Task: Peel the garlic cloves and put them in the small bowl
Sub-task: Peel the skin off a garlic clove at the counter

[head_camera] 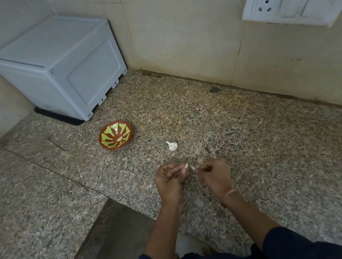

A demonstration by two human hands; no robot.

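our left hand (169,180) pinches 1 clove (186,165), right hand (214,174) pinches what looks like its skin (193,168). we'd pull slow, then drop it in the small bowl (115,137) at 10 o'clock.

I have both hands curled close together over the table (258,149): the left hand (169,181) pinches a clove (186,165), the right hand (214,174) pinches a bit of skin (193,168). A bulb (172,146) lies just beyond them; the bowl (112,148), farther beyond my left hand, holds a second clove (119,138).
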